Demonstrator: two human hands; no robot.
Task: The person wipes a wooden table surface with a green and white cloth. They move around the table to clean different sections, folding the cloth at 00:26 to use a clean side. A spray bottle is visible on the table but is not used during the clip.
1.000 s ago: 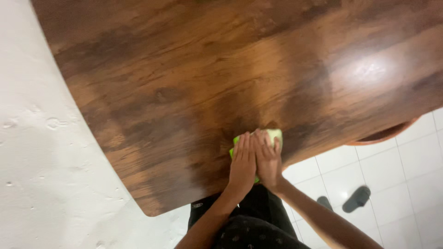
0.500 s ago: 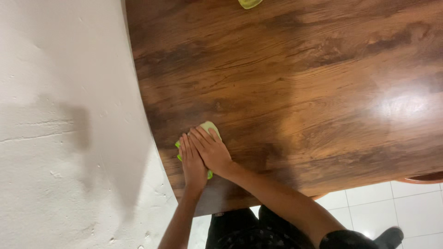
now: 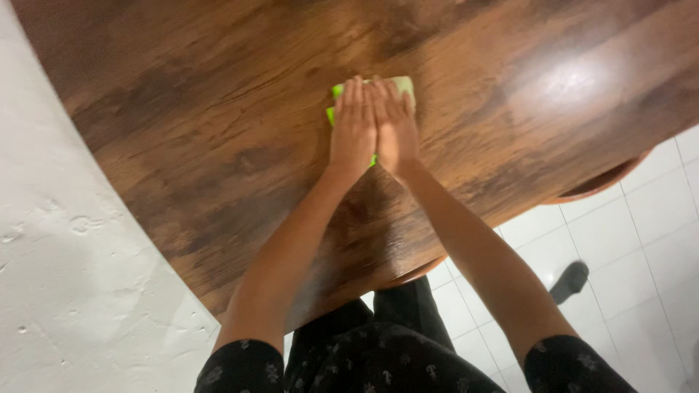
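A bright green cloth lies flat on the dark glossy wooden table, mostly hidden under both palms. My left hand presses on its left part with fingers straight and together. Beside it and touching it, my right hand presses flat on the right part. Both arms are stretched out over the tabletop, well in from the near edge.
A white rough wall runs along the table's left side. White floor tiles show at the right, with a dark slipper on them. A rounded brown wooden edge sticks out under the table's near right.
Both hands with the cloth have slid from near the table's left edge out toward its middle, farther from my body, and my arms are now extended.
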